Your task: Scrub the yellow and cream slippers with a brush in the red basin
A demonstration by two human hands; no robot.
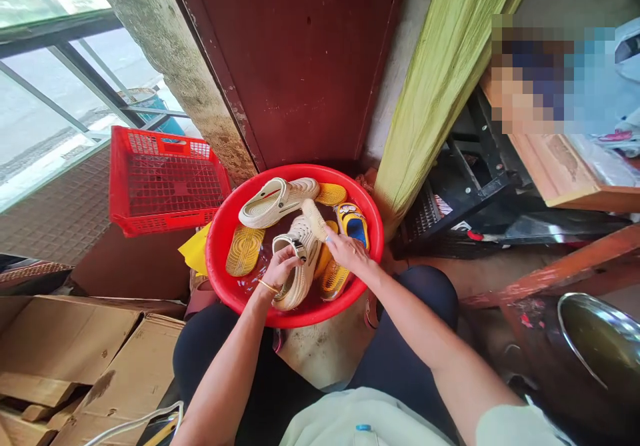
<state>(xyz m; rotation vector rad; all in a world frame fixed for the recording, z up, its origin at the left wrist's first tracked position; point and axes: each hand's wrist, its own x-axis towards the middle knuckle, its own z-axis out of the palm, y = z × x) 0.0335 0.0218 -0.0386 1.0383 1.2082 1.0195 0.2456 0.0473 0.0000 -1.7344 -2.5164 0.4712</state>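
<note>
A red basin (pixel 217 286) holds water and several pieces of footwear. My left hand (pixel 281 267) is closed on the strap of a cream clog (pixel 299 286). In my right hand (pixel 349 251) is a pale brush (pixel 313 219), its head against the clog's toe side. Another cream clog (pixel 267 209) lies behind, near the basin's far rim. Yellow soles (pixel 245 251) show at the left and at the back. A yellow and blue slipper (pixel 354 225) rests at the right, with a yellow sandal (pixel 334 279) below it.
Behind the basin stands a dark red door (pixel 300 66). A red crate (pixel 170 183) is at the left, above flattened cardboard boxes (pixel 65 339). A green curtain (pixel 440 86) hangs at the right, near a wooden table (pixel 565 166). A metal pot (pixel 600 339) sits at the lower right.
</note>
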